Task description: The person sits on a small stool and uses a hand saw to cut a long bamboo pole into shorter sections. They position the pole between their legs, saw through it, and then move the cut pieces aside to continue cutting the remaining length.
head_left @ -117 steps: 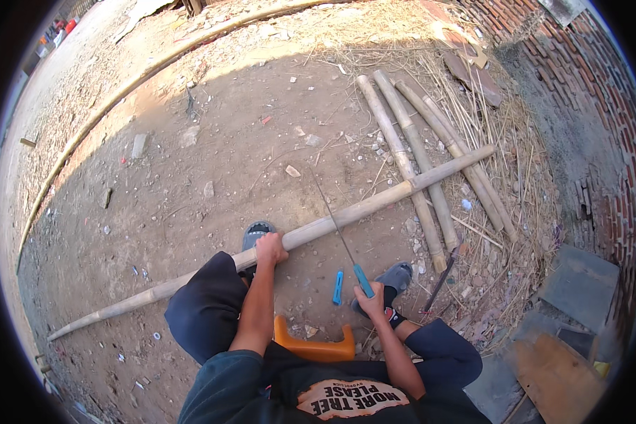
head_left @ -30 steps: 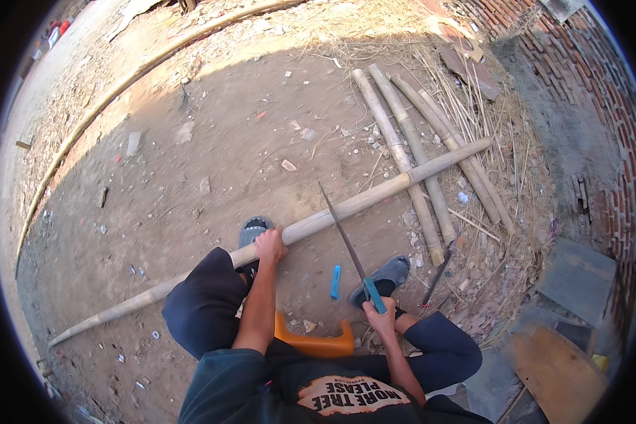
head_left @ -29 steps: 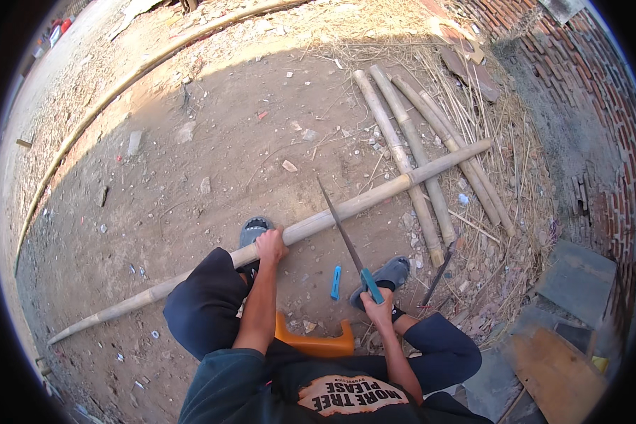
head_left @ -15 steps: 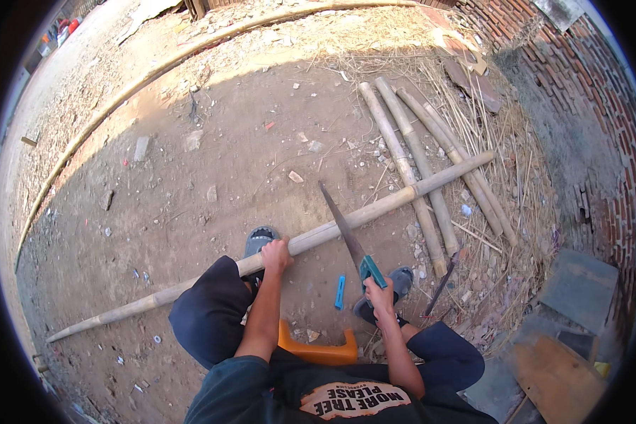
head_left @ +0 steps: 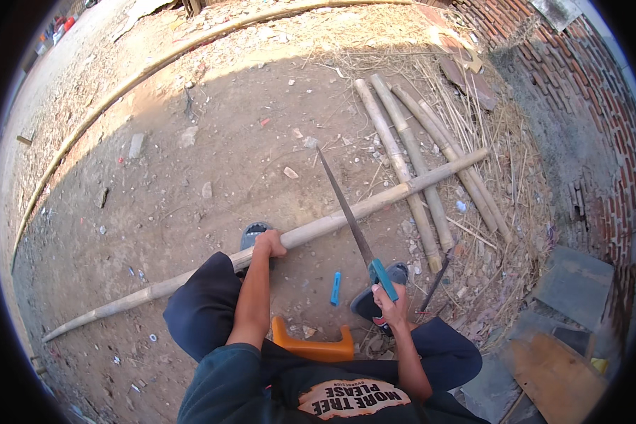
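A long bamboo pole (head_left: 311, 231) slants across the ground, its thin end at the lower left and its thick end resting over cut bamboo lengths (head_left: 411, 141) at the right. My left hand (head_left: 271, 244) is closed round the pole near my left foot. In my right hand (head_left: 391, 302) is the teal handle of a handsaw (head_left: 343, 205). Its long blade points away from me and crosses the pole in this view; whether its teeth touch the bamboo I cannot tell. A light-blue utility knife (head_left: 336, 288) lies on the dirt between my feet.
An orange plastic stool (head_left: 314, 349) is just in front of my body. To the right lie a dark bar (head_left: 437, 284), dry straw, flat grey slabs (head_left: 574, 284) and a brown board (head_left: 555, 371), below a brick wall (head_left: 579, 78). Another long pole (head_left: 120, 90) curves across the far side.
The saw has been drawn back a little toward me and to the right, and its blade shows longer in view. My left hand keeps its hold on the bamboo pole.
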`<state>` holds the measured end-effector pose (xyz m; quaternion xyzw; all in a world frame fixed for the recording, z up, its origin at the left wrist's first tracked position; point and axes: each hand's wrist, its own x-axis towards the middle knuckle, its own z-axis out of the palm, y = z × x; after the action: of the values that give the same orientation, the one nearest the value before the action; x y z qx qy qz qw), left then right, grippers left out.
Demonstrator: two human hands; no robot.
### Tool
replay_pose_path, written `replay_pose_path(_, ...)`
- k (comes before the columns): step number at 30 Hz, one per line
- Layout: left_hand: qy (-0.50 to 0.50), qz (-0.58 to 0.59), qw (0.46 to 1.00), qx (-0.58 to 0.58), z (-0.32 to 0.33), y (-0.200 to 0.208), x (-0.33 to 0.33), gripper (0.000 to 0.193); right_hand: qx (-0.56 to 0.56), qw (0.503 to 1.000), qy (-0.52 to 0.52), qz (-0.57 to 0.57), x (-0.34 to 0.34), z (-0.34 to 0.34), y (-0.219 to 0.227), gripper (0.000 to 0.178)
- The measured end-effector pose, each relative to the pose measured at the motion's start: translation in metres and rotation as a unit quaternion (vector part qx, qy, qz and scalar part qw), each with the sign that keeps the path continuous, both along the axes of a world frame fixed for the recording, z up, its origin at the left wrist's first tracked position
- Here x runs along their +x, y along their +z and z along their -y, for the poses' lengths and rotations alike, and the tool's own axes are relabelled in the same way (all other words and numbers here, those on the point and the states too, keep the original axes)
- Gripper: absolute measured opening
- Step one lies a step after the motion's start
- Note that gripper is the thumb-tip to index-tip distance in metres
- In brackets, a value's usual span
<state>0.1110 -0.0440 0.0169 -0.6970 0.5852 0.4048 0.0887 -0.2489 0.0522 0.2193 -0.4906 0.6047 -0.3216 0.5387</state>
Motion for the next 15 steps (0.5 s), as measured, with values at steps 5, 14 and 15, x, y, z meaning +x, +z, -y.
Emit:
replay_pose_path(5, -0.014, -0.004, 0.999, 0.046, -0.004, -0.004, -0.001, 0.061, -0.026, 0.984, 0.014, -0.174, -0.005, -0.05, -0.021, 0.035)
replay_pose_path(14, -0.022, 0.007, 0.999, 0.036, -0.005, -0.001, -0.007, 0.057, -0.004, 0.986, -0.009, -0.164, -0.035, -0.088, -0.031, 0.035)
replay_pose_path(15, -0.02, 0.01, 0.999, 0.042, -0.005, -0.002, -0.006, 0.057, -0.011, 0.986, -0.003, -0.166, -0.036, -0.086, -0.033, 0.034)
